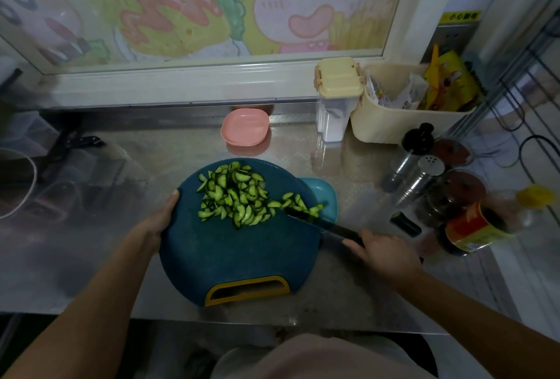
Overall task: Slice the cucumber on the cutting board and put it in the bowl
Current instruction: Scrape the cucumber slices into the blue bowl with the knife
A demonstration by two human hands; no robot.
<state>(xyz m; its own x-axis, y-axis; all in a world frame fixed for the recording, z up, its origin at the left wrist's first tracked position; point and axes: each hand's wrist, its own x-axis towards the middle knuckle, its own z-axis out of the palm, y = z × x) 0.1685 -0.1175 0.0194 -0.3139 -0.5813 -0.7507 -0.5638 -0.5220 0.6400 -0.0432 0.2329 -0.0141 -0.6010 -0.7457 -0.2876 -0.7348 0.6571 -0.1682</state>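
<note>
at the near edge of the steel counter (75, 257), the left hand (157, 222) grips the left rim of the round teal cutting board (230, 257), thumb over its edge. the cucumber slices (236, 197) lie heaped on the board's far half, a few trailing to its right rim. there the knife (333, 228) tip lies among them, beside the blue bowl (327, 197) that shows past the board's right edge. the right hand (385, 253) is curled round the knife handle.
</note>
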